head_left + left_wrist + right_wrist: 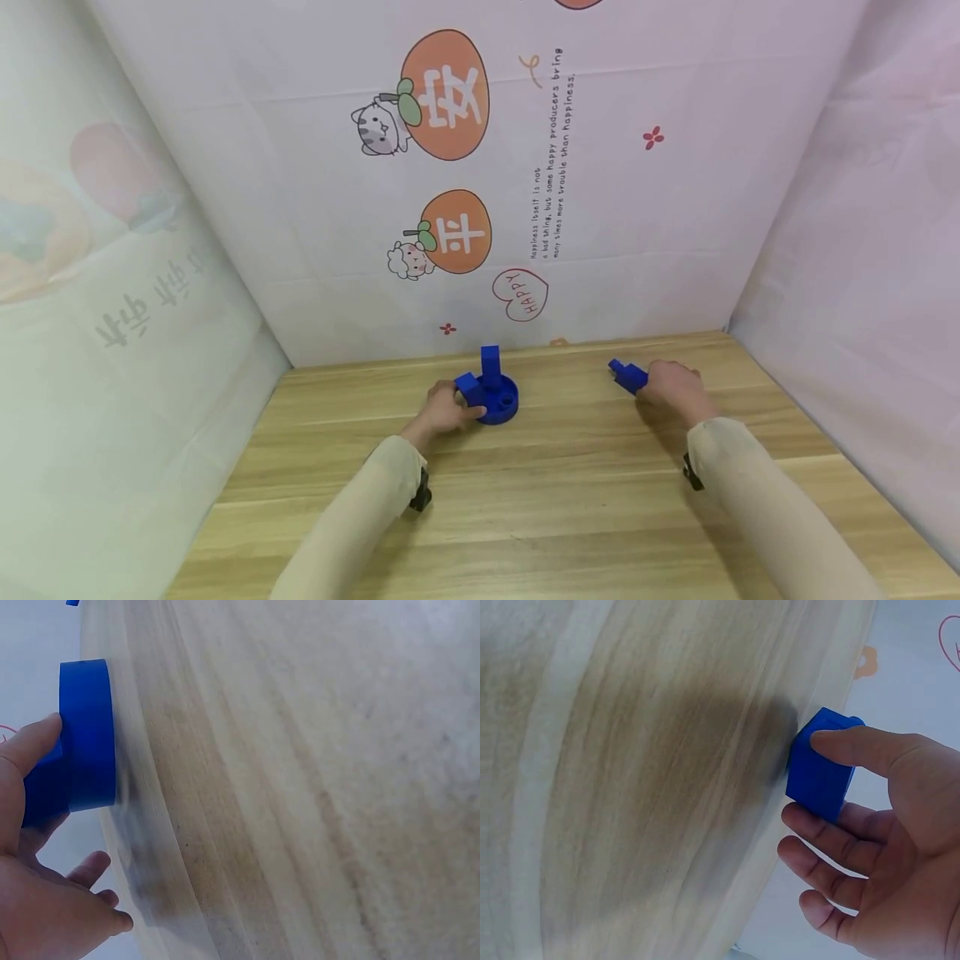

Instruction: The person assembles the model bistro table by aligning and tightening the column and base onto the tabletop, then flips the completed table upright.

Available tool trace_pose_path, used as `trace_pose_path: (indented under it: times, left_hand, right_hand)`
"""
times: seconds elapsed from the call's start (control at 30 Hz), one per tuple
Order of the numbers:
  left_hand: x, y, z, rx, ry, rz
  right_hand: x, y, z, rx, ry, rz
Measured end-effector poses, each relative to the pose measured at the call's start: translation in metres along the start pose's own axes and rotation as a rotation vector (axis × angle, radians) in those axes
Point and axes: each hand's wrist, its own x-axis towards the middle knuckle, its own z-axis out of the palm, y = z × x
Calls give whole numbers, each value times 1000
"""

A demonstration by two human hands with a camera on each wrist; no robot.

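Observation:
A round blue base [504,409] with a low rim stands on the table, and two blue blocks rise from it: an upright one [491,367] at the back and a leaning one [470,388] at the left. My left hand [444,410] grips the base's left side, the thumb at the rim and leaning block; the left wrist view shows the base [91,735] from the side. Off to the right, my right hand [675,390] pinches a separate blue block with a narrow stepped end [628,377]. In the right wrist view this block [821,765] sits between thumb and fingers.
The wooden table [540,517] meets a printed white cloth wall [615,275] just behind the base. More cloth hangs along the left side [150,400] and the right side [855,333].

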Motion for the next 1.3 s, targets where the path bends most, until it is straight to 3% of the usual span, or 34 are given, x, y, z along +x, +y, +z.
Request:
trace_pose_path:
  times: [0.7,1.0,1.3]
  left_hand:
    - [-5,6,-2,29,-8,-1]
    - [-4,6,-1,15,-22,-22]
    - [-6,6,-2,1,-22,-7]
  right_hand:
    - [1,-28,-9,61,235,-179]
    - [-2,-48,-11,149,278,-196]
    - [-4,-64,-13,163,312,-218]
